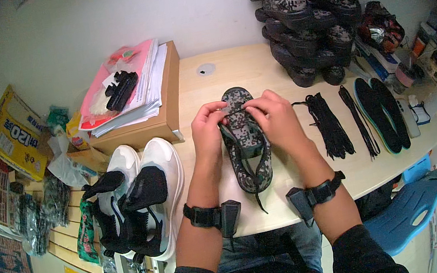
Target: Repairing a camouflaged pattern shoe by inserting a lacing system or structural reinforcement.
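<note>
A grey and black camouflage shoe (251,174) lies at the middle of the light wooden table (226,63), toe pointing away from me. A black lace (236,112) crosses its upper near the toe, and a loose end hangs past the heel. My left hand (207,132) pinches the lace at the shoe's left side. My right hand (275,121) pinches it at the right side, thumb and forefinger together. Bundles of black laces (329,126) and a pair of dark insoles (382,115) lie to the right.
Camouflage shoes (305,18) are stacked at the back right. White and black sneakers (155,187) stand at the left, before a cardboard box (170,104) with papers (136,110). A yellow carton (15,130) and plastic bags are far left, a blue chair (400,221) lower right.
</note>
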Action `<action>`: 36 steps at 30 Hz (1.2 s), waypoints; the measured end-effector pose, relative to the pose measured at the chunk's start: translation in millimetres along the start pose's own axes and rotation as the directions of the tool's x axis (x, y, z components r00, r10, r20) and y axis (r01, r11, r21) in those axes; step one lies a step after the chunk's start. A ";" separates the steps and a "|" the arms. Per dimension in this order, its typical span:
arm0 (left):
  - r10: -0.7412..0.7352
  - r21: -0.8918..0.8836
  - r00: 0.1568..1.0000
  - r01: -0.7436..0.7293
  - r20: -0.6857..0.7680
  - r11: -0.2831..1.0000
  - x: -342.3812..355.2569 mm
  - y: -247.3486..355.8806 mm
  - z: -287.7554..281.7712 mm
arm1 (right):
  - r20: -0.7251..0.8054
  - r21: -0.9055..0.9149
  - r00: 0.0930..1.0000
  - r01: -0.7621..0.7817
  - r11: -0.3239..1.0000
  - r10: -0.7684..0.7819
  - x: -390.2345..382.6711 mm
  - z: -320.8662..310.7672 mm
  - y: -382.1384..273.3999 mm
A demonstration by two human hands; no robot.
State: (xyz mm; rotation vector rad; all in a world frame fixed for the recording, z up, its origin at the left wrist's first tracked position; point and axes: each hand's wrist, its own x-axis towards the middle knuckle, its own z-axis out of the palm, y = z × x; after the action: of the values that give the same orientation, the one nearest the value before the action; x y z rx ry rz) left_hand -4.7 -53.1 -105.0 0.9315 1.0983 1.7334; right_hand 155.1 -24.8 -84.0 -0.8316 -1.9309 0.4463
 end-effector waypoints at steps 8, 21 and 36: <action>0.016 0.006 1.000 -0.016 -0.002 1.000 0.8 -0.5 -2.8 | 0.044 -0.216 0.980 -0.182 0.959 0.196 1.9 -27.4 50.6; 0.043 0.030 0.997 -0.045 0.063 0.999 -3.9 2.5 1.5 | 0.078 -0.062 0.997 0.028 0.998 -0.023 -6.6 15.7 1.1; 0.054 0.071 0.998 -0.057 0.040 0.996 -3.2 3.1 5.5 | -0.333 -0.508 0.939 -0.103 0.855 -0.084 5.6 -29.6 50.4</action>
State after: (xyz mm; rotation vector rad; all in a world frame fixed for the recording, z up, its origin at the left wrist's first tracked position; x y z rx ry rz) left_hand 0.5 -55.2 -100.7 1.0444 1.1256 1.7237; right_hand 197.6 13.5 -97.1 -1.1778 -1.7265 -0.2338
